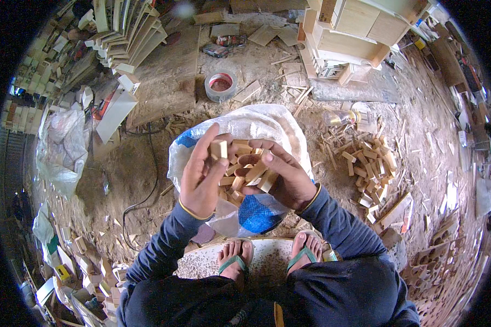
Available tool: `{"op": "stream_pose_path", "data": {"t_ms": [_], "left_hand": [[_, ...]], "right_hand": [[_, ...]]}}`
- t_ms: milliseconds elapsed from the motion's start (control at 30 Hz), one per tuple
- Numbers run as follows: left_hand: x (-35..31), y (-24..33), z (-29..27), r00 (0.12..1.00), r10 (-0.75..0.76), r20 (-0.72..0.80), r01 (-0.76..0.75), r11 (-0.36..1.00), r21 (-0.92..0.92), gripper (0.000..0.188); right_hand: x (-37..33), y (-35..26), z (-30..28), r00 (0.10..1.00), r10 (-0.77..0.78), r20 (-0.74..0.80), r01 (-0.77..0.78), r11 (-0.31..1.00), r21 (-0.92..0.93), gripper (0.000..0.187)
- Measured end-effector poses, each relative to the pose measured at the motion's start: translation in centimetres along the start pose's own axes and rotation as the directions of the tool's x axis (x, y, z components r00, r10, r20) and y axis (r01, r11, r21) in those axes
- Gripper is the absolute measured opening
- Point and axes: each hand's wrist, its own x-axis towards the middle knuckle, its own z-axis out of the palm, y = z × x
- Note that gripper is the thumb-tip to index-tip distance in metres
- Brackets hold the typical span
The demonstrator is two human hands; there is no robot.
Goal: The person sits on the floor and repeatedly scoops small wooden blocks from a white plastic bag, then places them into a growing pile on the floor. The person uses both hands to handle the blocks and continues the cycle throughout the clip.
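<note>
My left hand (202,177) is closed on a small pale wooden block (219,149), held between thumb and fingers. Facing it, my right hand (289,177) grips a few more wooden blocks (268,180), its thumb pressed on one and its fingers curled beneath. Both hands are over a white woven sack (281,121) with blue patches, spread open on the ground. Behind and below the fingers, more loose wooden blocks (238,183) show in the sack's mouth; the hands hide part of them.
Right of the sack lies a heap of wooden blocks (372,169), with a clear plastic container (354,117) beyond it. A round tub (220,94) and a cordless drill (229,41) sit farther off. Wooden cabinetry (354,32) stands far right; a cable (154,169) runs along the left.
</note>
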Motion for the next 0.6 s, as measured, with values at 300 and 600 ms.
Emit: {"op": "stream_pose_path", "data": {"t_ms": [300, 600], "left_hand": [[-0.7, -0.1, 3.3, 0.970, 0.071, 0.232, -0.128, 0.963, 0.239, 0.074], [-0.2, -3.1, -4.5, 0.990, 0.086, -0.110, -0.003, 0.800, 0.600, 0.029]], "right_hand": [[0.3, 1.2, 0.7, 0.999, -0.053, -0.013, 0.054, 0.996, 0.066, 0.058], [-0.1, 1.5, 0.0, 0.965, -0.115, 0.234, 0.084, 0.987, 0.138, 0.083]]}}
